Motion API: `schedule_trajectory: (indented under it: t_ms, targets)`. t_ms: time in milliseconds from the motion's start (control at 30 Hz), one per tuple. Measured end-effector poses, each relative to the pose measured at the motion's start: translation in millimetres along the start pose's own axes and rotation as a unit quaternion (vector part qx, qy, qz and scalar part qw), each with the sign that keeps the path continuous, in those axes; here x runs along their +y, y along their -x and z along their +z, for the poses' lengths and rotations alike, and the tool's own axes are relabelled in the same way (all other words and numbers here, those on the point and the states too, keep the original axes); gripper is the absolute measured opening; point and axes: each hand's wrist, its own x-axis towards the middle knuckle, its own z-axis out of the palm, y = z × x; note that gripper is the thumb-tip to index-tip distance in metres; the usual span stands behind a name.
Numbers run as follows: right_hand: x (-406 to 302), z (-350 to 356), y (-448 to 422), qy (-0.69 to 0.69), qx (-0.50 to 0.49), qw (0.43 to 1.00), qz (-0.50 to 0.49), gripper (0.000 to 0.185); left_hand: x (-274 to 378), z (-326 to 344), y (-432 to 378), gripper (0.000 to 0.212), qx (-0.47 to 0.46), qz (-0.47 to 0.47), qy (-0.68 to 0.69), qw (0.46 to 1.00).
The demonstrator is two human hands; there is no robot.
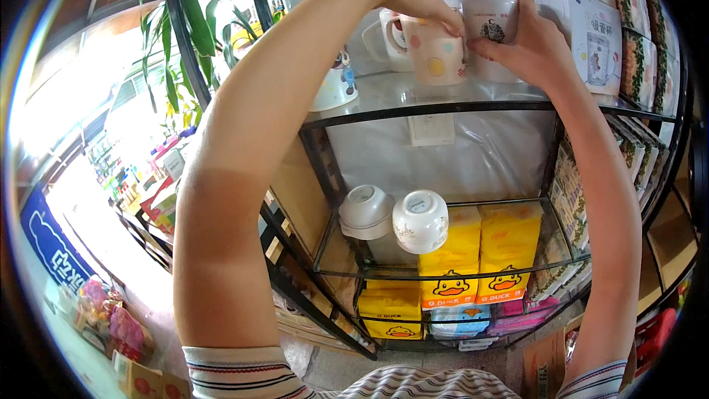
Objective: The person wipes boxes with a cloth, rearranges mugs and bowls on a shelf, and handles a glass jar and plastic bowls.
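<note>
On the upper glass shelf, my left hand reaches over a cream mug with coloured dots, its fingers at the mug's rim and side; whether they grip it is hard to tell. My right hand holds a frosted cup with a dark printed design, thumb in front and fingers behind. The cup stands close beside the dotted mug. Behind them is a white mug with its handle to the left. A white cup with a cartoon figure is partly hidden by my left forearm.
White cartons and patterned boxes fill the upper shelf's right side. Upturned white bowls sit on the glass shelf below, above yellow duck-print packs. The shelf's black metal edge runs under my arms. A leafy plant stands at left.
</note>
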Motion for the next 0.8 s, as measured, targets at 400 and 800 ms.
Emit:
schedule_trajectory:
  t_ms: [400, 800]
  targets:
    - [-6.0, -8.1, 4.0, 0.004, 0.006, 1.000, 0.007, 0.083, -39.9, -21.6, 10.2, 0.067, -0.132, -0.137, 0.051, 0.980]
    - [-5.4, -10.5, 4.3, -0.014, -0.012, 1.000, 0.004, 0.077, -72.3, -7.2, 1.1, 0.073, -0.114, -0.168, 0.086, 0.975]
